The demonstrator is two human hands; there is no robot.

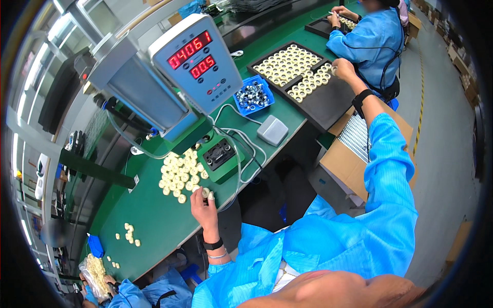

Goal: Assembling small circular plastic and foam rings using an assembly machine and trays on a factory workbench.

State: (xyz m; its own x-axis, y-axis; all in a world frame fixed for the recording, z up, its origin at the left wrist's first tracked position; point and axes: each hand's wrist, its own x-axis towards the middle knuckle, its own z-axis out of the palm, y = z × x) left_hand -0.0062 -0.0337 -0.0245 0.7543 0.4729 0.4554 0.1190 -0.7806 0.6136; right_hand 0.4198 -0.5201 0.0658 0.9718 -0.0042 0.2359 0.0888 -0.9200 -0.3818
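My left hand [204,210] is closed in a pinch around a small cream round part [206,193] at the table's front edge. Just beyond it lies a loose pile of cream round parts [178,173]. My right arm reaches out to the far right, and my right hand [344,70] is closed at the right edge of a black tray [324,105]. What its fingertips hold is too small to make out. Rows of cream parts with dark centres [285,64] fill much of the tray; its near part is bare black.
A press machine with a red-digit display [192,56] stands over a green base [221,156]. Beside it are a blue bin of metal parts [254,96], a grey-white box [272,131] and cables. An open carton [344,169] is below the tray. Co-workers sit at both ends.
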